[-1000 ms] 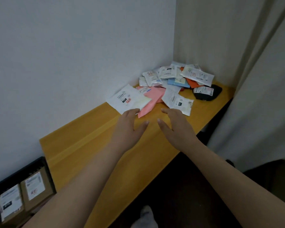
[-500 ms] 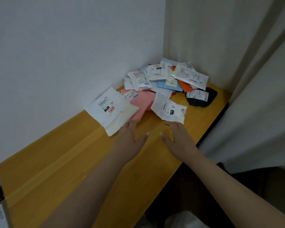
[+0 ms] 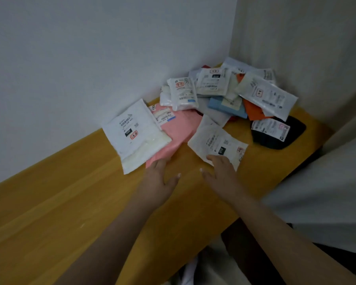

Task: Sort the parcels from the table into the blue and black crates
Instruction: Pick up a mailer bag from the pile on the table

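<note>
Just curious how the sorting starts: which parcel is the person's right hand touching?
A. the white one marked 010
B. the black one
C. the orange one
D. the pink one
A. The right hand has its fingertips on the near edge of the white parcel marked 010; the pink parcel lies by the left hand instead.

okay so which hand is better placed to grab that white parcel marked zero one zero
The right hand. Its fingertips already rest on the near edge of the white parcel marked 010, while the left hand sits at the pink parcel, further from it.
</note>
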The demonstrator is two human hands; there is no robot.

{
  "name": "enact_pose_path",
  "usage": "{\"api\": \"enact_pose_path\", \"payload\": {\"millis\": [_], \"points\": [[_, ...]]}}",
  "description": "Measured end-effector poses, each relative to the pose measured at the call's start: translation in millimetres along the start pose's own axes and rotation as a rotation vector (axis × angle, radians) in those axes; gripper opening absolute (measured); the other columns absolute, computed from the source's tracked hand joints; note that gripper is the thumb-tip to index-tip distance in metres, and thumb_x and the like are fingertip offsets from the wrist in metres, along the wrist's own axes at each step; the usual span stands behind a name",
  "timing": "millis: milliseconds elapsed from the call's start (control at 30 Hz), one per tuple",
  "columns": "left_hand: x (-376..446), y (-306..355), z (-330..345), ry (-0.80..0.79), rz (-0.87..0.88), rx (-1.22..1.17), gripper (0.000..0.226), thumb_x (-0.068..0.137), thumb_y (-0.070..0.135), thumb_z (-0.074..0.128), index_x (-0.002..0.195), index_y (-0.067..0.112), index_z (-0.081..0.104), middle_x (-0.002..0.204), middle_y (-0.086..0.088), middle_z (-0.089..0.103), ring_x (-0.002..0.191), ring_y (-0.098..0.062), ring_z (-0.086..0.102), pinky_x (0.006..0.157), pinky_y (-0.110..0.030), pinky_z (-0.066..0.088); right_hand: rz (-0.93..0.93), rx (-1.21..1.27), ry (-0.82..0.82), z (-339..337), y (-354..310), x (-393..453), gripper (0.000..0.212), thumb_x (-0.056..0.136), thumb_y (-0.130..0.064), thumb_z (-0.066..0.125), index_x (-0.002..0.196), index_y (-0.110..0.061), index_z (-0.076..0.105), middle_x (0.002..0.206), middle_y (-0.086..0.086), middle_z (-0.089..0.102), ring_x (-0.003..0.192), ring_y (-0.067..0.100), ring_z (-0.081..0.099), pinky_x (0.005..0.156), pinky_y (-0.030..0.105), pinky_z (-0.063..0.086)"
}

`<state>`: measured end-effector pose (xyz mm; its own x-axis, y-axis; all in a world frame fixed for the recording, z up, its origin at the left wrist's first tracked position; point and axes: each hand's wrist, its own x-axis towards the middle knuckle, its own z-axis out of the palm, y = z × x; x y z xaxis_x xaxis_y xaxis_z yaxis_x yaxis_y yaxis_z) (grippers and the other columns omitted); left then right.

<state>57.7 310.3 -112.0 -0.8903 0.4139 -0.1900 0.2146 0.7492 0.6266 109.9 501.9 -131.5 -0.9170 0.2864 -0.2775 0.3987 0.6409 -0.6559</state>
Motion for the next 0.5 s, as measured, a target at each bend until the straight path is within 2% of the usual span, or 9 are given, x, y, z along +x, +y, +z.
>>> {"api": "enact_pose_path", "payload": {"millis": [100, 167, 300, 433, 500], "points": [[21, 25, 29, -0.042, -0.085, -0.016, 0.059, 0.094, 0.046, 0.054, 0.146, 0.026, 0.034, 0.15, -0.001, 0.037, 0.13, -0.017, 0.043, 0.102, -0.039, 0.044, 0.055, 0.017, -0.022, -22, 40, 24, 0.049, 0.096, -0.031, 0.056, 0.14, -0.014, 0.042, 0.142, 0.011, 0.037, 0.128, 0.026, 0.037, 0.106, 0.041, 0.038], [33, 42, 52, -0.073, -0.12, -0.038, 0.059, 0.094, 0.045, 0.054, 0.146, 0.026, 0.033, 0.15, -0.001, 0.037, 0.129, -0.018, 0.045, 0.101, -0.039, 0.045, 0.1, 0.003, -0.05, -37, 68, 38, 0.05, 0.096, -0.03, 0.057, 0.139, -0.012, 0.042, 0.142, 0.012, 0.037, 0.129, 0.027, 0.037, 0.106, 0.041, 0.038], [45, 66, 90, -0.127, -0.194, -0.07, 0.058, 0.095, 0.04, 0.056, 0.146, 0.022, 0.034, 0.148, -0.001, 0.037, 0.133, -0.019, 0.039, 0.105, -0.032, 0.037, 0.21, -0.013, -0.107, -59, 114, 69, 0.053, 0.092, -0.029, 0.062, 0.138, -0.013, 0.044, 0.138, 0.014, 0.042, 0.127, 0.031, 0.041, 0.105, 0.047, 0.04], [55, 71, 110, -0.172, -0.261, -0.084, 0.057, 0.096, 0.037, 0.056, 0.146, 0.022, 0.033, 0.149, 0.0, 0.035, 0.134, -0.016, 0.037, 0.097, -0.02, 0.03, 0.226, -0.038, -0.077, -69, 134, 101, 0.055, 0.087, -0.025, 0.067, 0.135, -0.011, 0.045, 0.136, 0.015, 0.044, 0.124, 0.032, 0.042, 0.104, 0.044, 0.04], [61, 71, 115, -0.162, -0.297, -0.081, 0.057, 0.096, 0.035, 0.057, 0.146, 0.021, 0.034, 0.148, 0.0, 0.037, 0.132, -0.015, 0.039, 0.095, -0.018, 0.03, 0.229, -0.069, -0.057, -70, 135, 115, 0.059, 0.086, -0.025, 0.069, 0.137, -0.01, 0.043, 0.137, 0.015, 0.042, 0.124, 0.032, 0.04, 0.103, 0.042, 0.038]]}}
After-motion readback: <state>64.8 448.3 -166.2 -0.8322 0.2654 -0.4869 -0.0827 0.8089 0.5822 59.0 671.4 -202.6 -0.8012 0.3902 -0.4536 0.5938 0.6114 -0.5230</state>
